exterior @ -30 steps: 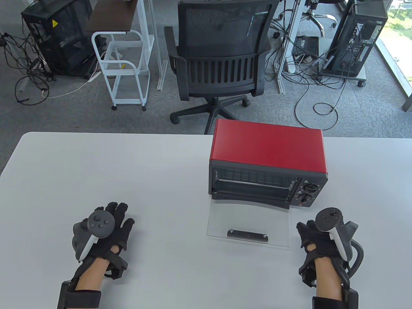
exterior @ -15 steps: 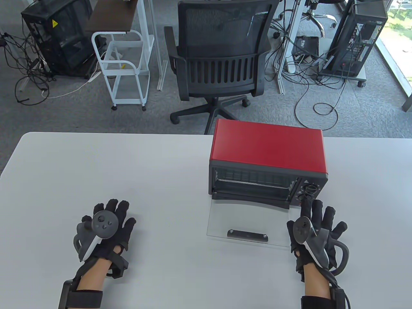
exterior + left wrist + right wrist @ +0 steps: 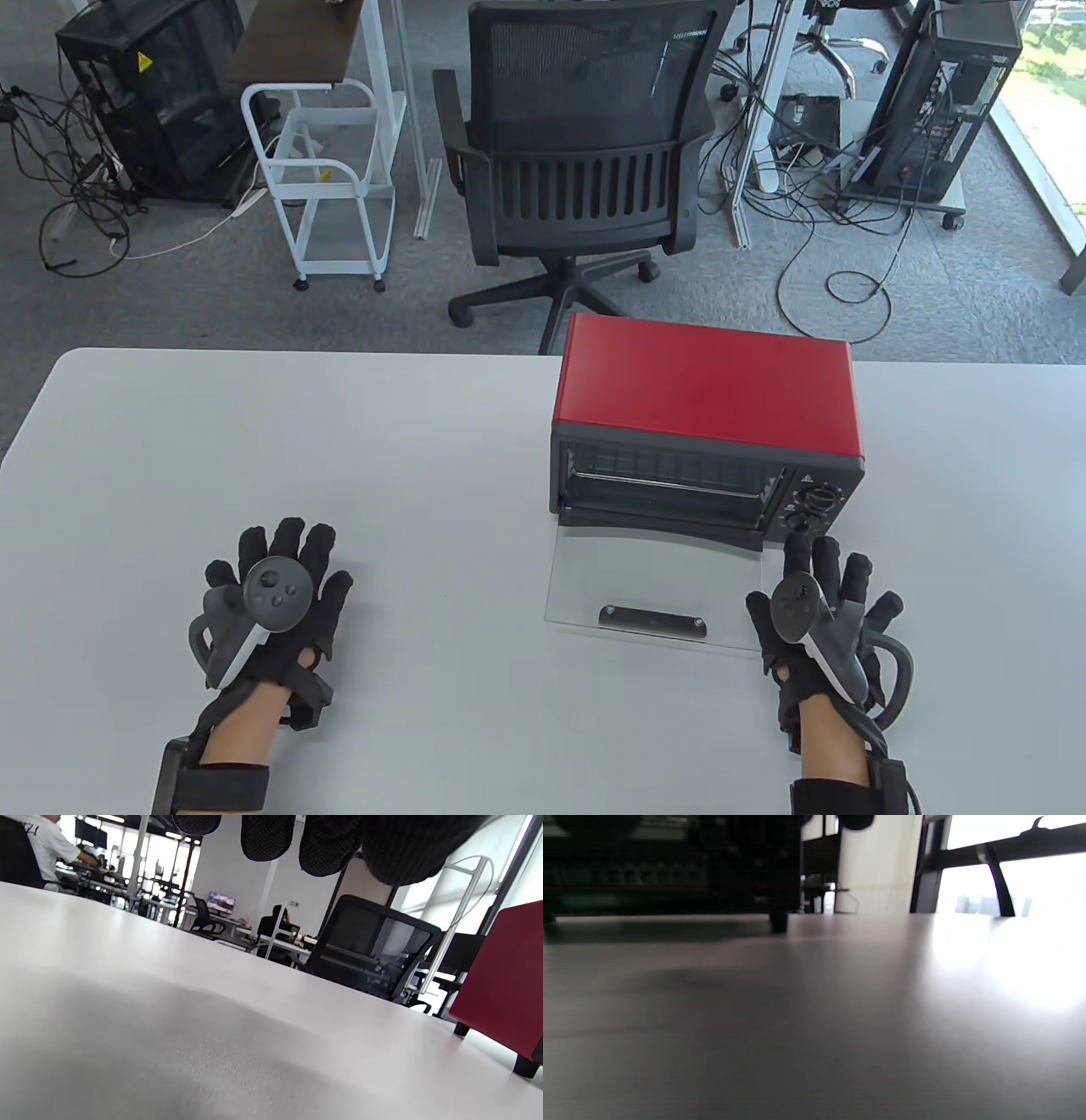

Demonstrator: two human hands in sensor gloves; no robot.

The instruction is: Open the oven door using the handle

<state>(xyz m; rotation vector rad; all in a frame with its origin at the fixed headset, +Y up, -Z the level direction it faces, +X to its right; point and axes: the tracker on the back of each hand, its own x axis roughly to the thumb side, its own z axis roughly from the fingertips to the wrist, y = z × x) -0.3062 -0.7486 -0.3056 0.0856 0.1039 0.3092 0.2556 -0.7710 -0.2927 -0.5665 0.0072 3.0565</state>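
Red metal toaster oven point(image 3: 708, 395) at table right, clear glass door point(image 3: 653, 586) already flat down, black handle point(image 3: 652, 620) untouched. Right hand point(image 3: 819, 615) and left hand point(image 3: 267, 594) fingers spread, holding nothing. Done; best kept clear of glass.

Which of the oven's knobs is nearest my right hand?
The lower knob on the oven's control panel: the right hand's fingertips lie just below it in the table view. The upper knob sits above, farther away.
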